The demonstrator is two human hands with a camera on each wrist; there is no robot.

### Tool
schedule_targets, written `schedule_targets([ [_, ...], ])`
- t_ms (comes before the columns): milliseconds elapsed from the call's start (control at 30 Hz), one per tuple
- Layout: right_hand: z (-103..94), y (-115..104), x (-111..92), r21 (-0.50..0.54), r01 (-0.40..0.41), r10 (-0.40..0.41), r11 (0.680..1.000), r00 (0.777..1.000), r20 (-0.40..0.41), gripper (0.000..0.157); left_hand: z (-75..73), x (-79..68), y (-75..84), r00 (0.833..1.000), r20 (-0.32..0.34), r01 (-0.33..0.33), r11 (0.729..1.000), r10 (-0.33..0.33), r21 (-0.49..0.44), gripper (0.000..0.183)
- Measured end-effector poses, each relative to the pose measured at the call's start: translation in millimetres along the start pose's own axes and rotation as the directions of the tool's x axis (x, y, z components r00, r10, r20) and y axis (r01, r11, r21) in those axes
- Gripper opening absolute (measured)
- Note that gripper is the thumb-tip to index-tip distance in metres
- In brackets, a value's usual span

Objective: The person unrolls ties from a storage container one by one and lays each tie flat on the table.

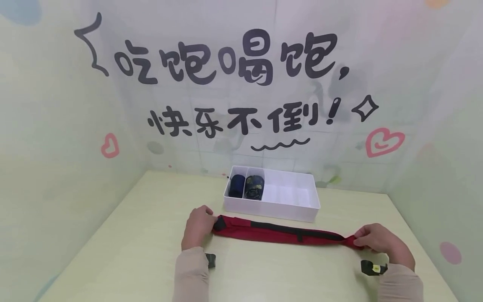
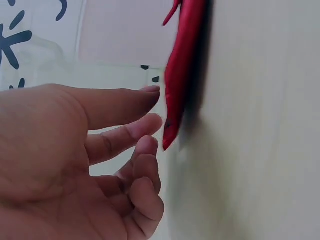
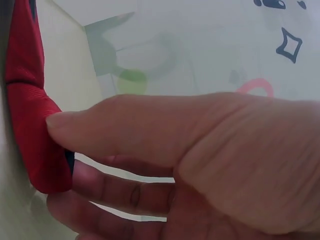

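A long, narrow folded strip of red cloth [image 1: 279, 235] with black trim lies across the table in the head view. At its right end my right hand [image 1: 381, 241] pinches the cloth; the right wrist view shows the thumb on top of the red fabric [image 3: 37, 135] and fingers against its other side. My left hand [image 1: 197, 226] is at the left end. In the left wrist view, the loosely bent fingers and thumb of that hand [image 2: 75, 155] are beside the tip of the red cloth [image 2: 180, 80], with a small gap between thumb and fingers and nothing gripped there.
Behind the cloth stands a white divided box [image 1: 269, 209]. Its left compartments hold a dark blue roll [image 1: 237, 186] and a dark patterned roll [image 1: 254, 186]. Printed wall panels [image 1: 241, 92] close off the back and sides of the pale table [image 1: 124, 251].
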State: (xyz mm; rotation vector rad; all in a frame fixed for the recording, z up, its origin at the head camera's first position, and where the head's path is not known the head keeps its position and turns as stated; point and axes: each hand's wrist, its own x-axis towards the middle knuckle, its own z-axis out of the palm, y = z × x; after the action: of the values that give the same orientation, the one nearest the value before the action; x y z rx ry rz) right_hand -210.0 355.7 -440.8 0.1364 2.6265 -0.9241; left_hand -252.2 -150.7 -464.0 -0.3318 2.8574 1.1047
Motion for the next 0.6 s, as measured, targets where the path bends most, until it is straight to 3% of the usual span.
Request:
schedule_targets([
  [100,-5.7,-4.0,-2.0,-0.039,0.004,-0.004,0.999,1.0,0.013,0.024,-6.9,2.8,5.3,1.0,-0.018,-0.012,1.0,0.012,-0.004,0.028],
  [300,-21.1,-18.0,-5.0,-0.135,0.037,-0.038,0.99,0.999,-0.004,0.028,-22.2,5.7,22.3,0.986,-0.096,-0.131,0.991,0.134,0.039,0.029],
  [467,-30.6,-40.9,-5.1,-0.24,0.124,-0.135,0.963,0.99,-0.03,0.024,-28.8,1.2,44.3,0.951,-0.17,-0.234,0.961,0.258,0.149,0.028],
  [600,-34.7,-63.7,-3.4,-0.313,0.169,-0.193,0.935,0.98,-0.046,0.023,-25.7,-0.1,59.6,0.919,-0.212,-0.288,0.932,0.334,0.219,0.029],
])
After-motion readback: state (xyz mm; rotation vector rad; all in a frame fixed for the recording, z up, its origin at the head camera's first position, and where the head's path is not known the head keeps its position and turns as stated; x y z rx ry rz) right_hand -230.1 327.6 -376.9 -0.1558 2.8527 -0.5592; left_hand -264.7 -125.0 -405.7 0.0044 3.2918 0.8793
